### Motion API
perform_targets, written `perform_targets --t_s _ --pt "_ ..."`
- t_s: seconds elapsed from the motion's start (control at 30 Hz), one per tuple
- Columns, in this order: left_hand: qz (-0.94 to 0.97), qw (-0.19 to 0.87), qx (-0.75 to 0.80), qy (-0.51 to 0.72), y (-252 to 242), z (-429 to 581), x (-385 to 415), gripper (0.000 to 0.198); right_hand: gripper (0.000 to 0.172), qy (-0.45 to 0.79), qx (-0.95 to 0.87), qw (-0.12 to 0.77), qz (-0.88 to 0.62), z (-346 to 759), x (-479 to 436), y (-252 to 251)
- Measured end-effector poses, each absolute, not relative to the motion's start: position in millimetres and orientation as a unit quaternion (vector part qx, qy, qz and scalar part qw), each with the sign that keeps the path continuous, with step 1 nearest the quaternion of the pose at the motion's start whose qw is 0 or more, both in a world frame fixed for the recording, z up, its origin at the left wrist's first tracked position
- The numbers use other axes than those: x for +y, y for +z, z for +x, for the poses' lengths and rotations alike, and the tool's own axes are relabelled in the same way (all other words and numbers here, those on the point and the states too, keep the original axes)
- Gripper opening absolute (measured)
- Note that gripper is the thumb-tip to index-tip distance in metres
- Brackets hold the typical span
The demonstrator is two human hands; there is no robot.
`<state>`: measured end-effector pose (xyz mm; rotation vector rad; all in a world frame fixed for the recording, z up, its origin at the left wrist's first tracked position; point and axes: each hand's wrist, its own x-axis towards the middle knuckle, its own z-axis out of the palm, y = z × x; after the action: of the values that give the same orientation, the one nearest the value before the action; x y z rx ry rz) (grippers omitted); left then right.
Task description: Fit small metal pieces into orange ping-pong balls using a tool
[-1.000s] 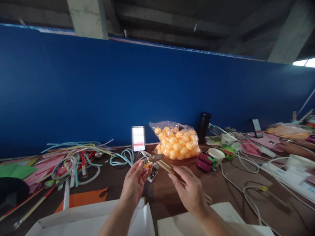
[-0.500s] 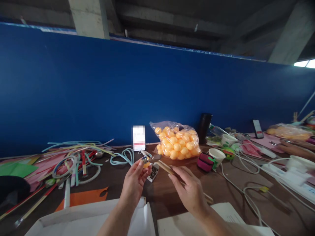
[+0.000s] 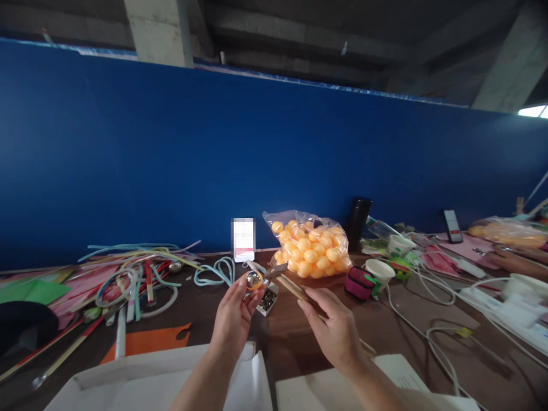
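Observation:
Pinched in the fingers of my left hand (image 3: pixel 234 311) is an orange ball with a shiny silver dome (image 3: pixel 254 279) facing me. My right hand (image 3: pixel 334 325) is wrapped around the wooden handle of a hammer (image 3: pixel 295 287). Its dark metal head lies just right of the ball; whether they touch I cannot tell. Under the ball and hammer head stands a small white box (image 3: pixel 268 301) of small dark metal pieces, partly hidden by my left fingers.
Behind my hands sits a clear bag of orange balls (image 3: pixel 310 251). Coloured tubes and strips (image 3: pixel 141 274) clutter the left. An open white box (image 3: pixel 171 374) lies in front. Paper cups (image 3: pixel 380 269), a maroon pouch (image 3: pixel 359 283) and white cables (image 3: pixel 436 331) are right, near another person's hand (image 3: pixel 518 260).
The ball has turned, so its silver dome now shows fully. The hammer head has tilted and moved slightly up and right. The whole view has shifted a little.

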<state>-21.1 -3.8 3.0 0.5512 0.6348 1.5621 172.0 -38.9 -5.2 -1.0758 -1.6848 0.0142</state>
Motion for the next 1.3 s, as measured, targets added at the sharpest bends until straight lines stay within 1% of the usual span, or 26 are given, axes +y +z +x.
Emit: perform_targets --t_s 0.23,0.4,0.57,0.7,0.83,0.97,1.2,1.3 --pt "0.241 0.633 0.286 0.678 4.6 -21.0 -5.0 0.016 0.024 0.002 -0.717 0.540 -0.441 170.6 -40.5 -4.3" --pt "0.241 0.632 0.302 0.672 5.9 -18.3 -5.6 0.011 0.024 -0.005 -0.735 0.511 -0.446 169.1 -40.7 -5.1" --pt "0.227 0.632 0.312 0.672 6.7 -17.3 -6.3 0.006 0.025 0.003 -0.729 0.519 -0.447 169.6 -40.8 -6.1" --pt "0.224 0.633 0.320 0.668 5.3 -18.0 -6.2 0.005 0.025 0.002 -0.734 0.512 -0.445 169.4 -41.7 -6.1" --pt "0.223 0.628 0.324 0.672 5.4 -18.5 -5.7 0.003 0.025 0.006 -0.728 0.526 -0.439 168.9 -41.8 -5.9" --pt "0.228 0.633 0.324 0.665 8.2 -18.4 -5.7 0.002 0.025 0.005 -0.733 0.511 -0.449 169.2 -40.8 -6.7" --pt "0.216 0.642 0.306 0.669 9.0 -20.0 -6.7 0.006 0.027 0.009 -0.720 0.544 -0.431 171.7 -40.8 -4.0" --pt "0.214 0.649 0.298 0.667 8.8 -20.8 -7.4 0.018 0.027 0.020 -0.724 0.538 -0.431 171.7 -41.7 -3.9"
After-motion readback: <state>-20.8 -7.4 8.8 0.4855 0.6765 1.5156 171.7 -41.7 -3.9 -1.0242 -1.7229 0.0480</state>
